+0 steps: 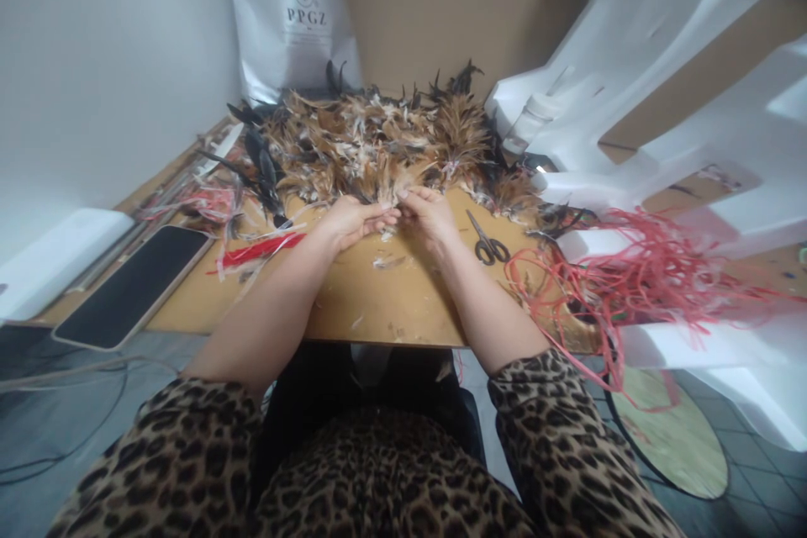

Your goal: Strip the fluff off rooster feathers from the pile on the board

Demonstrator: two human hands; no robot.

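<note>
Both hands meet over the middle of the table, at the near edge of a heap of brown feathers (359, 130). My left hand (358, 218) is closed in a pinch, thumb against fingers, at the base of a small bunch of tan feathers (396, 176). From the other side, my right hand (431, 217) pinches the same bunch, with thumb and forefinger together. The feather tips point away from me. Exactly where the fingertips grip is blurred. To the right of my right hand lie scissors (488, 245) with dark handles.
Black feathers (261, 155) and red strips (261, 250) lie left of the heap. A phone (135, 286) rests at the table's left edge beside a white box (69, 256). Tangled red ribbon (643, 273) hangs over white foam pieces (687, 340) at right. A white bag (293, 34) stands behind.
</note>
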